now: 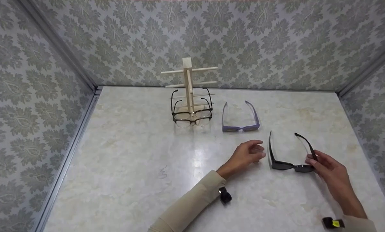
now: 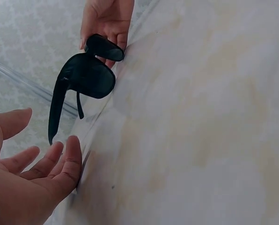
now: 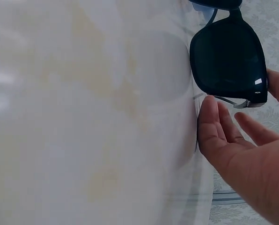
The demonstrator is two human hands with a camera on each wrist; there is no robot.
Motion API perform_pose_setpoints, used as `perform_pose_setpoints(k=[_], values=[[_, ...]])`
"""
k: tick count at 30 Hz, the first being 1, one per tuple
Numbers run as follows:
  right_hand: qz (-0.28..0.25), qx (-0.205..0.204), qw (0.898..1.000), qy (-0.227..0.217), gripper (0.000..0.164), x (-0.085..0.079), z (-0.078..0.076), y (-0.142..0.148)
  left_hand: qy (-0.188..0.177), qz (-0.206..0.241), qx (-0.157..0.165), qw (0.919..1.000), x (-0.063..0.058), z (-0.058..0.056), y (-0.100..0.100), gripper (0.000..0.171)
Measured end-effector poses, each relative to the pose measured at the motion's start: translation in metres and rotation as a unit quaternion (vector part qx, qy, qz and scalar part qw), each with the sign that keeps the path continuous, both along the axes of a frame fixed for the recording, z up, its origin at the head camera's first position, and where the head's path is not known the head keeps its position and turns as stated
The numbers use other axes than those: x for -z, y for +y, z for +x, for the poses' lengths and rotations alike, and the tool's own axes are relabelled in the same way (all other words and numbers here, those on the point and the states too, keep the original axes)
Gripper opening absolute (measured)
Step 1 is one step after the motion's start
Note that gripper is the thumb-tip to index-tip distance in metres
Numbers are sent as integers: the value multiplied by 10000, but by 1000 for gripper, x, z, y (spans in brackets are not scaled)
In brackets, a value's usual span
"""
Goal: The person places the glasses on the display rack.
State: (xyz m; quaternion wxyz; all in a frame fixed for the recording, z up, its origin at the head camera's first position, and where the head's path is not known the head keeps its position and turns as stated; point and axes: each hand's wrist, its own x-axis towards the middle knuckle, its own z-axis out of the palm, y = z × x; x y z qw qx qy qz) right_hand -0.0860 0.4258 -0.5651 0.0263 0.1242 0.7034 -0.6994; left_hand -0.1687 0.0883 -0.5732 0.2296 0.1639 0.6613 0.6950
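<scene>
I count one pair of black sunglasses [image 1: 282, 165], one purple pair [image 1: 252, 128], two dark-framed pairs [image 1: 203, 110] [image 1: 202, 119]: four pairs altogether. One wooden stand [image 1: 188, 80]. My left hand [image 1: 244, 158] plus my right hand [image 1: 334, 172]: two. Two sleeves [image 1: 192, 201] [image 1: 360, 224] on me, two black wrist devices [image 1: 225, 195] [image 1: 332, 223]. One tabletop [image 1: 131, 161]. Three patterned walls [image 1: 231, 38] within my sight.

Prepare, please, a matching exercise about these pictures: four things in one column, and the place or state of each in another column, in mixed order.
Column one:
1. Black sunglasses
2. Purple glasses
3. Wooden rack
4. Left hand

Column two:
A. Bears two pairs of dark-framed glasses
B. Holds nothing, fingers loosely bent
C. Held by the right hand
D. On the table, beside the rack

Right pairs: 1-C, 2-D, 3-A, 4-B
</scene>
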Motion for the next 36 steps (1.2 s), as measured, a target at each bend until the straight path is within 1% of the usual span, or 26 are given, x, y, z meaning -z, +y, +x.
perform_pose_setpoints(k=[5,8,15,19,23,27,30,36], values=[[-57,-14,10000,60,68,1,2,1,67,-139,316,9994,1,3,4,57],[13,-63,9999,88,67,1,3,1,87,-185,480,9986,2,4,6,57],[167,-111,9998,85,64,2,4,0,58,-79,667,9977,1,3,9,58],[335,-48,9994,-63,66,2,5,3,-5,-18,743,9972,0,3,11,61],[441,-73,9990,-84,64,2,8,5,-51,70,778,9969,1,2,12,62],[183,-110,9998,4,62,2,11,4,-33,74,783,9969,0,2,11,61],[-87,-81,9999,42,63,0,13,3,-35,84,717,9974,1,2,11,60],[-224,-75,9995,187,60,-6,14,-1,-106,179,534,9984,-2,4,9,60]])
